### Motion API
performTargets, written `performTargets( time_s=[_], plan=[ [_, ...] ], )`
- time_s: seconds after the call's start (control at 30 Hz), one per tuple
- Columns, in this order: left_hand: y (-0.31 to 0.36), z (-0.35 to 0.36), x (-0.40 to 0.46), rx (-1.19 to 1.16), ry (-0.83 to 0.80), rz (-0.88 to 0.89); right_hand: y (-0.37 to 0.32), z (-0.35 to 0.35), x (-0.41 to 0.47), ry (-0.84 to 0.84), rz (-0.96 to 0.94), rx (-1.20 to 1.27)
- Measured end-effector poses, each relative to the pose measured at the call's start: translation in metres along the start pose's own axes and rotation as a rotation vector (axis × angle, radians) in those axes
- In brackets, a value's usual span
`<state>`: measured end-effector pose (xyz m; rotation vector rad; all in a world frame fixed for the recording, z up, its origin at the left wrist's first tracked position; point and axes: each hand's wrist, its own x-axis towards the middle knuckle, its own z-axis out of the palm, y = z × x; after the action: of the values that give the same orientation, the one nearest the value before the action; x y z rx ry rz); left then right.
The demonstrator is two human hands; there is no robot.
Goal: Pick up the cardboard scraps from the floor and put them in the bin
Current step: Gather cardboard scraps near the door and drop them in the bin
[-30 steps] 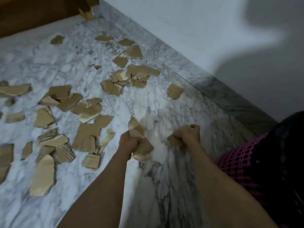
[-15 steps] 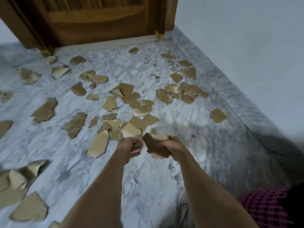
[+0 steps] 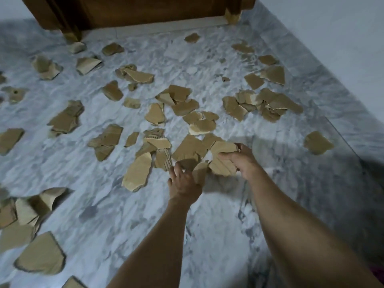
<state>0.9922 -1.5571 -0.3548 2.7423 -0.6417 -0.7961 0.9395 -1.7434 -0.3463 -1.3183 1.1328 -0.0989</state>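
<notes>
No text, label, brand, number or sign can be read anywhere in view. The cardboard scraps (image 3: pixel 137 173) are seen as plain brown, with no print made out on any face. Nothing written is found on the marble floor (image 3: pixel 99 206), the wooden door (image 3: pixel 145 11) or the wall (image 3: pixel 336 38).

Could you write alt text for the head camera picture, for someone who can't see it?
Two bare hands reach down over a marble floor strewn with torn cardboard scraps: the right hand grips a few scraps, the left hand holds one piece. A wooden door stands at the far end and a pale wall on the right.
</notes>
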Motion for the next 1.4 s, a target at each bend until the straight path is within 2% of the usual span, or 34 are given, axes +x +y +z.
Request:
performTargets(
  time_s=[0.07, 0.17, 0.27, 0.37, 0.43, 0.53, 0.63, 0.73, 0.83, 0.93, 1.03, 1.1, 1.2, 1.3, 1.4],
  plan=[
    [0.0, 0.006, 0.008, 0.037, 0.034, 0.012, -0.006, -0.002, 0.02, -0.055, 0.002, -0.024],
    [-0.005, 0.004, 0.019, -0.084, 0.079, 0.054, -0.021, 0.006, 0.041, -0.104, -0.009, -0.076],
    [-0.017, -0.01, 0.025, -0.168, 0.07, 0.092, -0.032, 0.025, 0.051, -0.129, 0.013, -0.278],
    [-0.046, -0.031, 0.025, -0.334, 0.127, -0.025, -0.03, 0.045, 0.052, -0.21, -0.042, -0.573],
    [-0.072, -0.047, 0.027, -0.391, 0.17, -0.141, -0.024, 0.052, 0.052, -0.197, -0.072, -0.67],
    [-0.109, -0.064, 0.035, -0.341, 0.177, -0.364, -0.022, 0.062, 0.046, -0.09, -0.132, -0.865],
    [-0.122, -0.061, 0.034, -0.156, 0.105, -0.461, -0.022, 0.071, 0.034, 0.043, -0.192, -1.082],
    [-0.116, -0.057, 0.03, -0.122, 0.144, -0.457, -0.017, 0.077, 0.029, 0.04, -0.242, -0.993],
    [-0.113, -0.061, 0.029, -0.138, 0.144, -0.377, -0.015, 0.07, 0.029, -0.029, -0.159, -0.792],
    [-0.113, -0.074, 0.039, -0.417, 0.041, -0.348, -0.04, 0.056, 0.032, -0.014, -0.142, -0.524],
    [-0.111, -0.094, 0.066, -0.576, -0.014, -0.341, -0.074, 0.064, 0.035, -0.216, -0.12, -0.549],
    [-0.097, -0.106, 0.079, -0.536, -0.046, -0.303, -0.081, 0.087, 0.033, -0.342, -0.095, -0.786],
    [-0.087, -0.099, 0.099, -0.335, -0.041, -0.262, -0.059, 0.121, 0.032, -0.434, -0.094, -1.11],
    [-0.084, -0.093, 0.111, -0.146, -0.018, -0.268, -0.043, 0.134, 0.024, -0.344, -0.22, -1.302],
    [-0.081, -0.093, 0.115, -0.01, -0.013, -0.205, -0.045, 0.133, 0.016, -0.246, -0.266, -1.404]
  ],
)
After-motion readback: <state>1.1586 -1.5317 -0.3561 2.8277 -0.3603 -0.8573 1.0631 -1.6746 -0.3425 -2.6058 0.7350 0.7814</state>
